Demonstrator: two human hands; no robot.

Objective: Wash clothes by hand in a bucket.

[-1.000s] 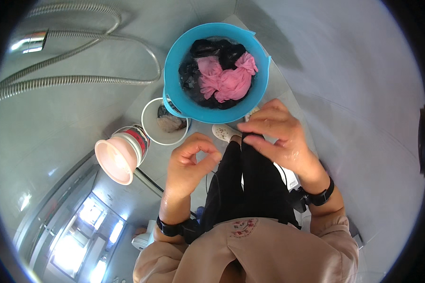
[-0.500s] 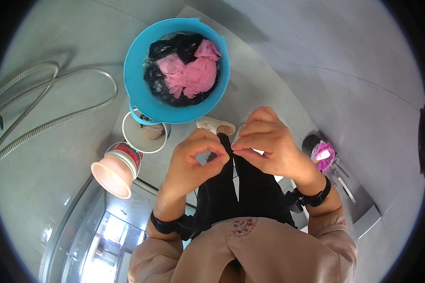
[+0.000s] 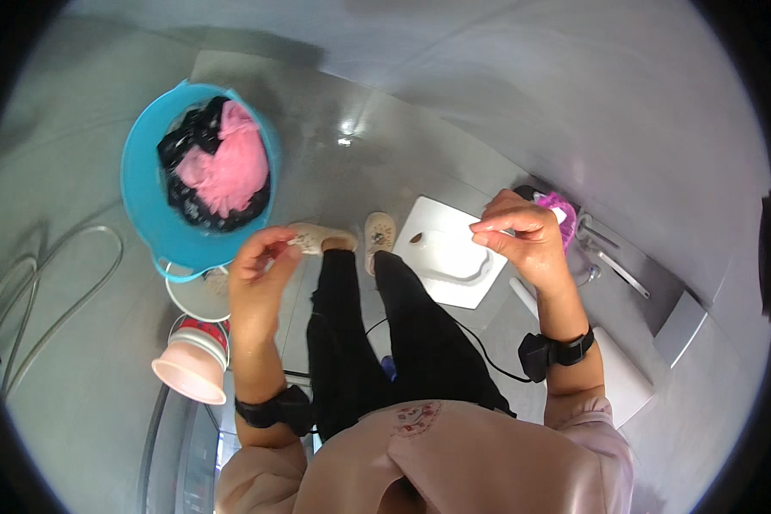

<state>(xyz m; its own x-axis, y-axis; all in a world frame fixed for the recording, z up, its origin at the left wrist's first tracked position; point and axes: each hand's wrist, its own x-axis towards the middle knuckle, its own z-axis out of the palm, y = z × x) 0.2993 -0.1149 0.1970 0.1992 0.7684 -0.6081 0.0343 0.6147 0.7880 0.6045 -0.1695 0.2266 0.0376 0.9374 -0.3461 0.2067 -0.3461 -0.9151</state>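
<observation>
Pink cloth is soaking in a blue tub. Left hand and right hand are hovering, fingers curled (contact unclear).

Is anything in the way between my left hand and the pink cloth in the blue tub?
In this view, the blue tub's near rim lies between your left hand and the pink cloth; nothing visible covers the cloth.

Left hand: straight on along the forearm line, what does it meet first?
Probably the near rim of the blue tub, just beyond the left hand in the picture. Depth is unclear from this one view: the hand may be high enough to pass over it.
</observation>
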